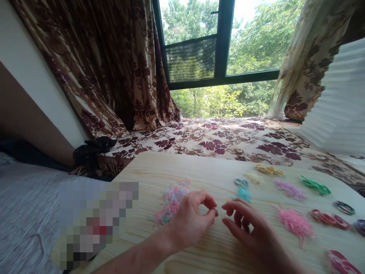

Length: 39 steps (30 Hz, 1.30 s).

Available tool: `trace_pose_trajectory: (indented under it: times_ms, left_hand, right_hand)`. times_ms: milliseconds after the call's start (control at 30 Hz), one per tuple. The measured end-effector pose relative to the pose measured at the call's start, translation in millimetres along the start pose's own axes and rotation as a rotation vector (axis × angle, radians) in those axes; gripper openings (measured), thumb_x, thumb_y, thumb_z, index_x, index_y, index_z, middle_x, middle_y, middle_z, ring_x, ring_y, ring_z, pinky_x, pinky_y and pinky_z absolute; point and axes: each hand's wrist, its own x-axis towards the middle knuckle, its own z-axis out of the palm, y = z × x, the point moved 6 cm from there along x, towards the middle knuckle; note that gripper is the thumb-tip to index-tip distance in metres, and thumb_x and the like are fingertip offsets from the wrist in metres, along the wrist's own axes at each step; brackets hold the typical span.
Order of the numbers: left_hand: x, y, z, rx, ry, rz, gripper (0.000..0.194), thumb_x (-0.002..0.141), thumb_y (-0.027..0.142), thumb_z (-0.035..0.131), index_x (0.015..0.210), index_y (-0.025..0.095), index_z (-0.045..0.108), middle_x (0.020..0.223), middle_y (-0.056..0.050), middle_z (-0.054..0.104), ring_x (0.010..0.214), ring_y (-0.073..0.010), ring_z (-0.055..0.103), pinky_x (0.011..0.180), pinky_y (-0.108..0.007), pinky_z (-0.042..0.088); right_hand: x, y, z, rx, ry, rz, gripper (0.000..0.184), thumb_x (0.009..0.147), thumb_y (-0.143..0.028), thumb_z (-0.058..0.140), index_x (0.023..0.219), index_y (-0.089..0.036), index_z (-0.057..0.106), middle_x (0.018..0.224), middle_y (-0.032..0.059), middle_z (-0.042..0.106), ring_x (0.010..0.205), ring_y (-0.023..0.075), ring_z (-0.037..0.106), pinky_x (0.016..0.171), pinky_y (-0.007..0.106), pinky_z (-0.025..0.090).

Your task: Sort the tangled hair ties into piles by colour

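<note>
My left hand is closed in a pinch above the middle of the wooden table, with something tiny and dark at its fingertips that I cannot make out. Facing it, my right hand has its thumb and forefinger apart, with nothing visible between them. Just beyond my left hand lies a mixed pile of small elastic bands, pink, lilac and turquoise, partly hidden by the hand. Behind my right hand are a heap of turquoise bands and bluish-grey hair ties. To its right spreads a pink heap of bands.
Farther right on the wooden table lie lilac bands, pale yellow bands, yellow hair ties, green hair ties, red hair ties and a dark hair tie. A blurred-out patch covers the left edge.
</note>
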Motion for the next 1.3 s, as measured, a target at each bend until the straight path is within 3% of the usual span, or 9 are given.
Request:
trace_pose_trajectory:
  times_ms: [400, 833, 1300]
  left_hand:
    - [-1.1, 1.2, 0.5, -0.023, 0.011, 0.017, 0.007, 0.075, 0.016, 0.060, 0.078, 0.018, 0.065, 0.082, 0.001, 0.069, 0.083, -0.0143, 0.063, 0.078, -0.023, 0.045]
    - [-0.7, 1.0, 1.3, -0.062, -0.007, 0.027, 0.007, 0.075, 0.016, 0.059, 0.077, 0.017, 0.065, 0.079, 0.000, 0.070, 0.081, -0.0144, 0.064, 0.076, -0.023, 0.047]
    - [-2.2, 2.4, 2.2, -0.060, -0.007, 0.041, 0.009, 0.074, 0.014, 0.059, 0.078, 0.018, 0.066, 0.080, 0.001, 0.071, 0.079, -0.0134, 0.064, 0.075, -0.021, 0.047]
  right_hand:
    - [0.8, -11.4, -6.2, -0.155, 0.044, -0.230, 0.008, 0.088, -0.023, 0.054, 0.088, -0.022, 0.062, 0.076, 0.0014, 0.064, 0.051, 0.0093, 0.058, 0.044, 0.020, 0.048]
    - [-2.2, -9.1, -5.9, -0.264, 0.026, -0.322, 0.012, 0.089, -0.020, 0.055, 0.100, -0.022, 0.061, 0.084, 0.0019, 0.066, 0.053, 0.0077, 0.058, 0.047, 0.018, 0.048]
    - [-1.7, -6.3, -4.2, -0.231, 0.017, -0.334, 0.011, 0.091, -0.019, 0.052, 0.096, -0.022, 0.061, 0.081, 0.0020, 0.065, 0.054, 0.0078, 0.059, 0.049, 0.018, 0.049]
